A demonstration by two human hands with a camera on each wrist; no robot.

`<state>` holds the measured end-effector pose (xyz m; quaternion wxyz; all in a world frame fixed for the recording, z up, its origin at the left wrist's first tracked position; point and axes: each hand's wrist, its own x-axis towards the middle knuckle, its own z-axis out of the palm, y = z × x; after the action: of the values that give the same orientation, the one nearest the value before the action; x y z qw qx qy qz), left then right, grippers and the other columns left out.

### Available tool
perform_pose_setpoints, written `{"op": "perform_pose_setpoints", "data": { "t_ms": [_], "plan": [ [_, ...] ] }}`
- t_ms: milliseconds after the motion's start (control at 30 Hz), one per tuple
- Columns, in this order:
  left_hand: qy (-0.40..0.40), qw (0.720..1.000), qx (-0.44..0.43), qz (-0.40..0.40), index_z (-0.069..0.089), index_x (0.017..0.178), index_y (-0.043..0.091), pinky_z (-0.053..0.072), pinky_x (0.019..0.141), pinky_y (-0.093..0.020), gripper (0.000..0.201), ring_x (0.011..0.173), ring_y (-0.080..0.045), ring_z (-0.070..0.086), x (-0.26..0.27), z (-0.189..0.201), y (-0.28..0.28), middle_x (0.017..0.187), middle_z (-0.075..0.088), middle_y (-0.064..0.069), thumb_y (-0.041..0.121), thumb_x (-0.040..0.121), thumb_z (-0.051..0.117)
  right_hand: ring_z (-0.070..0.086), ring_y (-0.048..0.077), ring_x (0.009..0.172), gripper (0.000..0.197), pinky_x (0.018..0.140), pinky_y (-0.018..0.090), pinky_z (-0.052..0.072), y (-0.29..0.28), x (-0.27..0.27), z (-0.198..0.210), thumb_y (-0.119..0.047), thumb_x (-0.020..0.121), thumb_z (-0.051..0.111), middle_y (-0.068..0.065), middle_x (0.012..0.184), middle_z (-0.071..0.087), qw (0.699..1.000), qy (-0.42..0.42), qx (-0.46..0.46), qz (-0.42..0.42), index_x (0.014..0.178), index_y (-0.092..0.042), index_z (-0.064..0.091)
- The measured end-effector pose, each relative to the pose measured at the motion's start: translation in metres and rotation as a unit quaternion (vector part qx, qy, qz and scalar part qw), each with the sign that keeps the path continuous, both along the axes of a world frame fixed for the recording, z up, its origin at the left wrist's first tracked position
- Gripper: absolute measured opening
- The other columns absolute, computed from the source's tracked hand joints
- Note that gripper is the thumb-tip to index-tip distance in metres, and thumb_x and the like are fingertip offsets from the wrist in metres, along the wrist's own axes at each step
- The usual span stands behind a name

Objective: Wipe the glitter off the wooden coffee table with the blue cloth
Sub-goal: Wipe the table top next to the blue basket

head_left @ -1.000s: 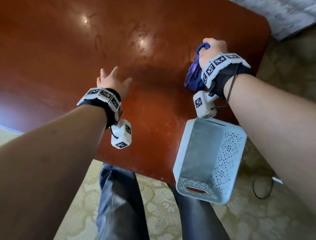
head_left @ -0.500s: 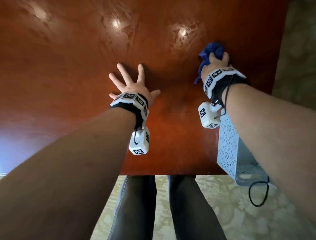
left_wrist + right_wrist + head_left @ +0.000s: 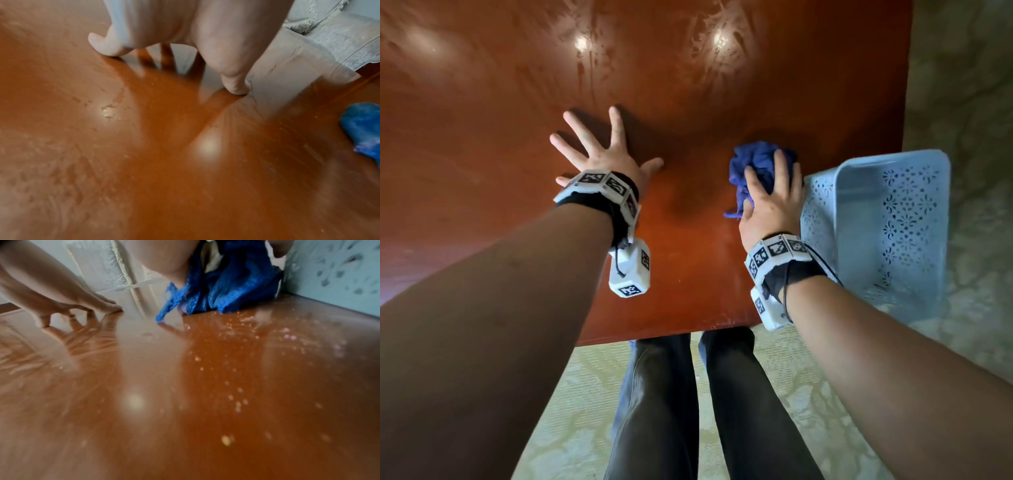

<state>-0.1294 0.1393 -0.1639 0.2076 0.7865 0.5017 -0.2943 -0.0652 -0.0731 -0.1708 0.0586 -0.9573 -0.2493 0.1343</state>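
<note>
Item 1: glossy reddish-brown wooden coffee table (image 3: 482,154), smeared with wipe streaks toward its far side.

Item 2: left hand (image 3: 604,157), fingers spread apart and straight, fingertips (image 3: 236,87) and thumb planted on the tabletop, holding nothing.

Item 3: crumpled deep-blue cloth (image 3: 760,164), bunched on the tabletop near the right edge, well apart from the left hand; a loose corner trails on the wood toward the near side.

Item 4: right hand (image 3: 770,205), on top of the cloth, fingers curled over the bunch and gripping it against the table.

Item 5: fine pale gold glitter (image 3: 236,400), scattered as small flecks over the wood on the near side of the cloth; seen only in the right wrist view, blurred.

Item 6: pale blue perforated plastic basket (image 3: 914,219), at the table's right edge, just beside the right hand and cloth; whether it touches them cannot be told.

Item 7: pale patterned carpet (image 3: 962,102), beneath and around the table.
</note>
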Motion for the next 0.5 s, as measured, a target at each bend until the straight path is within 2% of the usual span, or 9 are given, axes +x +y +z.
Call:
{"op": "perform_pose_setpoints", "data": {
  "t_ms": [133,233,367,500],
  "plan": [
    [0.003,1.000,0.003,0.002,-0.011,0.149,0.046,0.014,0.107,-0.069,0.096,0.143,-0.042,-0.018,-0.001,-0.001,-0.001,0.157,-0.026,-0.009,0.075,0.080,0.050,0.017,0.042,0.138,0.052,0.112,0.052,0.021,-0.015,-0.016,0.000,-0.019,0.083,0.061,0.011,0.154,0.021,1.000,0.021,-0.020,-0.002,0.134,-0.023,0.051],
    [-0.014,1.000,0.015,0.009,-0.005,0.150,0.044,0.013,0.109,-0.068,0.087,0.145,-0.039,-0.016,-0.003,-0.002,-0.010,0.158,-0.023,-0.008,0.068,0.086,0.049,0.015,0.042,0.139,0.055,0.113,0.052,0.021,-0.027,-0.026,-0.002,-0.019,0.084,0.059,0.011,0.155,0.019,0.999,0.030,-0.022,-0.009,0.138,-0.022,0.046],
    [-0.036,0.999,0.021,0.003,-0.003,0.150,0.044,0.011,0.109,-0.069,0.076,0.145,-0.036,-0.017,-0.005,-0.009,-0.031,0.158,-0.023,-0.007,0.062,0.092,0.043,0.024,0.047,0.134,0.051,0.112,0.052,0.023,-0.027,0.006,-0.009,-0.015,0.082,0.060,0.017,0.150,0.028,1.000,0.007,-0.001,-0.018,0.132,-0.016,0.052],
    [-0.034,0.999,0.029,0.000,-0.004,0.151,0.044,0.012,0.109,-0.069,0.074,0.145,-0.037,-0.017,-0.002,-0.012,-0.041,0.158,-0.023,-0.008,0.061,0.093,0.040,0.017,0.041,0.139,0.052,0.114,0.048,0.018,-0.015,0.036,-0.011,-0.016,0.086,0.055,0.011,0.154,0.021,0.999,0.026,-0.004,-0.032,0.137,-0.019,0.047]
  ]
}}
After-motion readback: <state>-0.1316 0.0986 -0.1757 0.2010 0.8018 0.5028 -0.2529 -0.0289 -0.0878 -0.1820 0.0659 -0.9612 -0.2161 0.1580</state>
